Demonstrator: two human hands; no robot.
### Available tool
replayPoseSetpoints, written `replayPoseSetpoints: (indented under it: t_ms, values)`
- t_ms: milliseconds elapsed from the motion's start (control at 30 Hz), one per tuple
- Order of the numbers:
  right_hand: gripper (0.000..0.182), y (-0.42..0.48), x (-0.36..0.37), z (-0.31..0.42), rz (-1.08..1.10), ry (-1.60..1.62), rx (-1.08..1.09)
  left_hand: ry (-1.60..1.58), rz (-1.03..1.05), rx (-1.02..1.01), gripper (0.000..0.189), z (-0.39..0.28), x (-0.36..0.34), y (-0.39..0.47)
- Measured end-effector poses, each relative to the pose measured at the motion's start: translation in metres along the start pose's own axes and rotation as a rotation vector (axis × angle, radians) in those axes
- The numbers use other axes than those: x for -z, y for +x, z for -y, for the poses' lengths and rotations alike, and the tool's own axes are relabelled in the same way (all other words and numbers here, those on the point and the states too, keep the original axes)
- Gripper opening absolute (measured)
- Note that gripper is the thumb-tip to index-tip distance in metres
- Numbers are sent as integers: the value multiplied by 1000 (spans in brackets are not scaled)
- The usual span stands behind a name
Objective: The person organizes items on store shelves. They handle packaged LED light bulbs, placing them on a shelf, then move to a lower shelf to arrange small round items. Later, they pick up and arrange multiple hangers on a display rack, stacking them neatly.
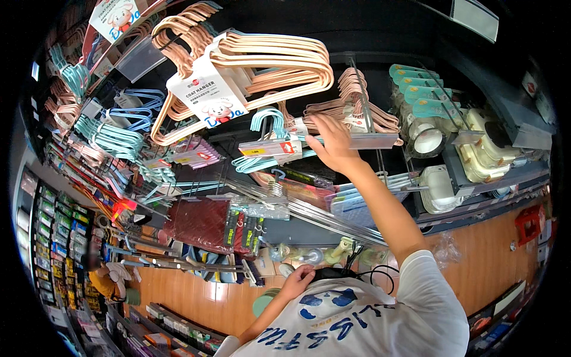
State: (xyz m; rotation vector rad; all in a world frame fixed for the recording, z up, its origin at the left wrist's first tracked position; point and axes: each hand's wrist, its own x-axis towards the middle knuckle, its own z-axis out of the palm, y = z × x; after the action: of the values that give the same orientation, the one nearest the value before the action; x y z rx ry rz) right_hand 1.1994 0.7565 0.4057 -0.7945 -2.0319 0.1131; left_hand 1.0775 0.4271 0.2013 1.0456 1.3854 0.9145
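My right hand reaches up to the hanger rack, thumb apart from the fingers. Its fingertips are beside a bunch of pink coat hangers; whether they touch is unclear. Just left of it hang light-blue hangers behind a price-label holder. Higher up and nearer hangs a large bundle of cream hangers with a white cardboard label. At my waist, my left hand rests with curled fingers against a black pouch; its grip is partly hidden.
Metal rods slant below the rack. White plastic dishes and packaged ladles are at right. Mops and brooms stick out at lower left. Another person is farther left. A green stool stands on the wooden floor.
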Motion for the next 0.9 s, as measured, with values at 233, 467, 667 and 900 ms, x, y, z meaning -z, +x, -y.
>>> replayPoseSetpoints:
  t_ms: [233, 467, 667, 900]
  values:
    - [51, 29, -29, -37, 482, 457, -242, -34, -9, 27, 27, 2, 0, -7]
    - [52, 30, -24, -32, 679, 663, -284, -37, -54, 24, 25, 6, 3, -14]
    - [50, 25, -18, -36, 680, 682, -317, -55, -12, 13, 25, 6, 4, -9]
    - [34, 20, -7, -24, 401, 281, -129, 12, -7, 63, 26, 9, 4, -8]
